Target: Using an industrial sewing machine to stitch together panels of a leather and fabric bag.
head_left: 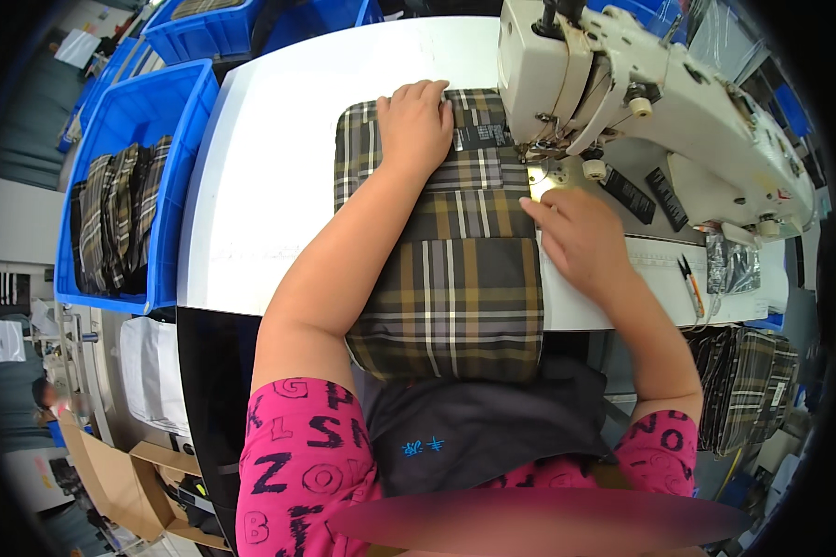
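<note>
A plaid fabric piece (455, 297) in brown, black and white lies on the white sewing table, its near end hanging over the front edge towards my lap. My left hand (413, 125) rests flat on its far part, fingers spread. Just right of those fingers a dark woven label (483, 136) lies on the cloth, reaching towards the needle area of the sewing machine (553, 121). My right hand (581, 237) is at the cloth's right edge, below the lit needle plate (550, 174). Its index fingertip touches that edge, with the thumb apart from it.
Dark labels (630, 197) lie under the machine arm. Orange-handled snips (692, 288) and a clear plastic bag (734, 265) are on the right. Folded plaid pieces (748, 390) are stacked below the table's right end. A blue bin (181, 186) with plaid pieces stands left.
</note>
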A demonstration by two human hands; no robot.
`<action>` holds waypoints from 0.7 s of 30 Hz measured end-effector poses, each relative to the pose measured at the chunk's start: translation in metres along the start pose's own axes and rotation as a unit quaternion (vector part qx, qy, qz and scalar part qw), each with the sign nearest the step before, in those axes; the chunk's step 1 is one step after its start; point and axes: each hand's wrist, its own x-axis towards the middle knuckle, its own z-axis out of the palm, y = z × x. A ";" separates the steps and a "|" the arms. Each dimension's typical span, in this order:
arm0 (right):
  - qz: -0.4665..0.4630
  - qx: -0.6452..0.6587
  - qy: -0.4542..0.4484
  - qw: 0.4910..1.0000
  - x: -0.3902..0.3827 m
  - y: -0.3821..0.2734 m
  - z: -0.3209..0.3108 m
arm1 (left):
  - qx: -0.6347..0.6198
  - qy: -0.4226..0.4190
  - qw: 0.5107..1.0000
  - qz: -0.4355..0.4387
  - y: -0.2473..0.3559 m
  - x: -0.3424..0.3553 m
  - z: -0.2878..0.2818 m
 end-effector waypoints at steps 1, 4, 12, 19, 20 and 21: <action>0.004 0.014 0.023 1.000 -0.006 -0.010 -0.003 | -0.003 0.008 1.000 0.000 -0.001 -0.002 0.002; -0.051 0.062 0.104 0.991 -0.043 -0.043 -0.005 | 0.027 -0.060 0.995 -0.069 -0.010 -0.008 -0.008; 0.151 0.184 0.083 0.968 -0.145 -0.080 0.036 | 0.045 -0.050 0.992 -0.105 -0.041 -0.044 -0.040; 0.221 0.382 -0.040 0.896 -0.123 -0.101 0.054 | 0.064 -0.008 0.997 -0.052 -0.042 -0.081 -0.056; 0.230 0.374 -0.048 0.897 -0.124 -0.099 0.064 | 0.052 -0.020 0.998 -0.038 -0.033 -0.084 -0.058; 0.251 0.426 -0.051 0.868 -0.116 -0.106 0.059 | 0.062 -0.022 0.997 -0.037 -0.035 -0.092 -0.059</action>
